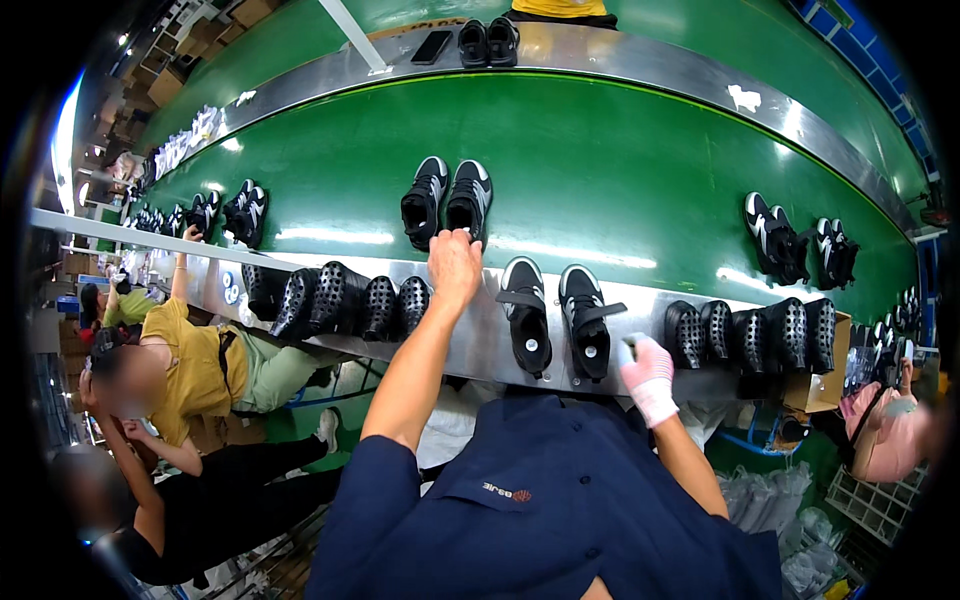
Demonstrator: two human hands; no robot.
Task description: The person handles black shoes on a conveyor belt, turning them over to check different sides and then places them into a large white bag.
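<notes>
My bare left hand [455,268] reaches forward over the green belt. Its fingers are closed at the heels of a pair of black-and-white sneakers [445,200]; the fingertips are partly hidden. Closer to me, a left sneaker [526,318] and a right sneaker [587,322] stand apart on the steel ledge [470,345], toes away from me. Their straps hang loose to the sides, and a round white sticker shows inside each. My right hand [648,375], in a pinkish-white glove, hovers just right of the right sneaker, fingers loosely bent, with nothing visible in it.
Black dimpled shoe-shaped forms [340,300] line the ledge on the left, with more forms [750,335] on the right. Other sneakers [775,240] sit on the green belt [600,160]. Beyond it, a steel rail [620,55] carries a phone [432,47]. Several people work nearby.
</notes>
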